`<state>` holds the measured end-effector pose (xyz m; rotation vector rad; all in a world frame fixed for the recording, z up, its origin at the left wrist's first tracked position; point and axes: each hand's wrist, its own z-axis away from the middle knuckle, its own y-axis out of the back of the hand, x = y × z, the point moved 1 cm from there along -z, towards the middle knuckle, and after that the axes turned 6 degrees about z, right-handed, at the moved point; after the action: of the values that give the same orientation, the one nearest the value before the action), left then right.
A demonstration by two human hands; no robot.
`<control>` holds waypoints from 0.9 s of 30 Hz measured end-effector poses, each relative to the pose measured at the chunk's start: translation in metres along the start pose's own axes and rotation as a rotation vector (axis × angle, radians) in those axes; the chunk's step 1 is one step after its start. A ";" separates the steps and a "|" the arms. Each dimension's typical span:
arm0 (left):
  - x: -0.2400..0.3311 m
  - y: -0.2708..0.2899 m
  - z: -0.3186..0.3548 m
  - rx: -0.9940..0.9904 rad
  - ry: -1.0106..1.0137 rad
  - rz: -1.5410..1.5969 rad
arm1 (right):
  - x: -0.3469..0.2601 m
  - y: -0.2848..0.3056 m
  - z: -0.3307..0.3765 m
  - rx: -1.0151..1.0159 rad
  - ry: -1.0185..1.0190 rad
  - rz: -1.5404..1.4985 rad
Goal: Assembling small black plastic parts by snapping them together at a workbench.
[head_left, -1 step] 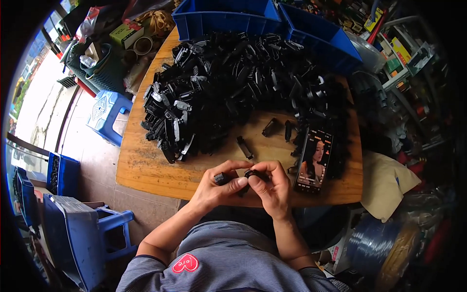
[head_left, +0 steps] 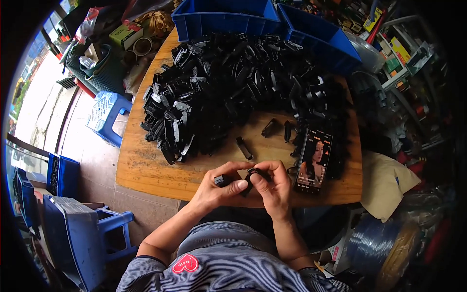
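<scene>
the left hand (head_left: 208, 189) and the right hand (head_left: 273, 191) are meeting over the near edge of the wooden table (head_left: 146, 168), and both are clamping a small black plastic fitting (head_left: 248, 178) with thumb and forefinger. the fitting is sitting in the gap where the two thumbs are converging. the left hand is also retaining a dark block-shaped piece (head_left: 221, 179) against its curled fingers. for sound work, the left grip is probably best serving as the steady support while the right thumb is applying controlled pressure; the wrists should be staying level, the force should be running along the part rather than across it, and the retained piece should be resting clear of the working thumbs. the fitting is appearing narrow, dark and elongated, its lower end pointing down below the thumbs; the fingers are hiding its finer features, so its exact kind is not showing. beyond the fingertips, a loose black fitting (head_left: 244, 148) is lying at a slant, with two more black pieces (head_left: 270, 127) resting farther off, ahead of the right hand. past these, a heap of black fittings (head_left: 233, 82) is spreading across the table, some showing pale, glossy faces. a phone (head_left: 314, 160) is lying to the right of the right hand.
</scene>
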<state>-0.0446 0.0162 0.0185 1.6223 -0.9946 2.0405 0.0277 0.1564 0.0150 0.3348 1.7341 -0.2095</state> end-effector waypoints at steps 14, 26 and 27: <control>-0.011 0.007 -0.005 0.013 -0.378 -0.430 | -0.004 0.004 0.009 0.096 -0.189 -0.278; -0.006 0.015 -0.001 -0.164 -0.469 -0.408 | -0.006 0.015 0.010 -0.148 -0.345 -0.414; -0.003 0.014 0.000 -0.201 -0.469 -0.444 | -0.007 0.015 0.010 -0.190 -0.433 -0.496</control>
<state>-0.0535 0.0070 0.0112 2.0328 -0.8441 1.2628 0.0432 0.1661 0.0204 -0.2727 1.3645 -0.4382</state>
